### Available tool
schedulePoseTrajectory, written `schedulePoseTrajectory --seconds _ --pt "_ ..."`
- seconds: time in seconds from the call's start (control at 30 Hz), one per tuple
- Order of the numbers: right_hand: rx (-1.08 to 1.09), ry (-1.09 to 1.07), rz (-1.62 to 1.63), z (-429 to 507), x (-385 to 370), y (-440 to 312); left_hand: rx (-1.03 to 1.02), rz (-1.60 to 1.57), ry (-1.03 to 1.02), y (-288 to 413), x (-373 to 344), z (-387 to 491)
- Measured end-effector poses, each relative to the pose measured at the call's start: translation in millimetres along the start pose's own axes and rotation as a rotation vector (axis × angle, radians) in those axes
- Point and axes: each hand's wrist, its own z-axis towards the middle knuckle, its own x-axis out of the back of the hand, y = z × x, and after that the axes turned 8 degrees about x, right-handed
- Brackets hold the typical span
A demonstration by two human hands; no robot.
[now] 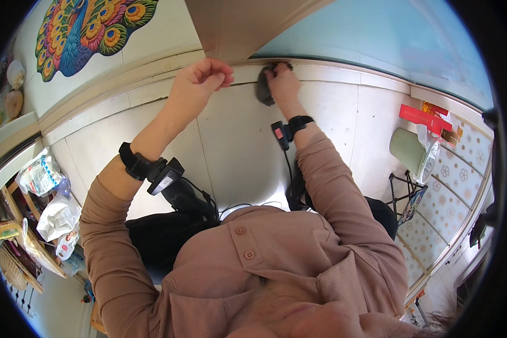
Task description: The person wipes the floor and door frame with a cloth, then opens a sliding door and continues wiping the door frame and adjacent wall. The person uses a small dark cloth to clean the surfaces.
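My right hand grips a dark grey cloth at the pale sill strip, by the lower edge of a bluish glass panel. The cloth hangs down past the fingers onto the light floor tiles. My left hand is raised to the left of it, its fingers curled in and the thumb near them, with nothing visible inside. Just beyond the left hand stands a beige upright post or door edge; whether the fingertips touch it is unclear. Both wrists carry black strapped devices with cables.
A peacock-shaped mat lies beyond the sill at upper left. Shelves with plastic bags stand on the left. On the right are a pale green bin, a red box and a folding stool beside flower-patterned panels.
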Motion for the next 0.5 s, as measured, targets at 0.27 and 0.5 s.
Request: schedulePoseTrajectory --seconds 0.27,0.5 --pt "-0.093 0.102 -0.024 9 6 27 0.025 0.000 0.004 2 -7 1" --pt "0.590 0.173 -0.047 -26 -17 -3 0.040 0.044 -0.018 0 -12 9"
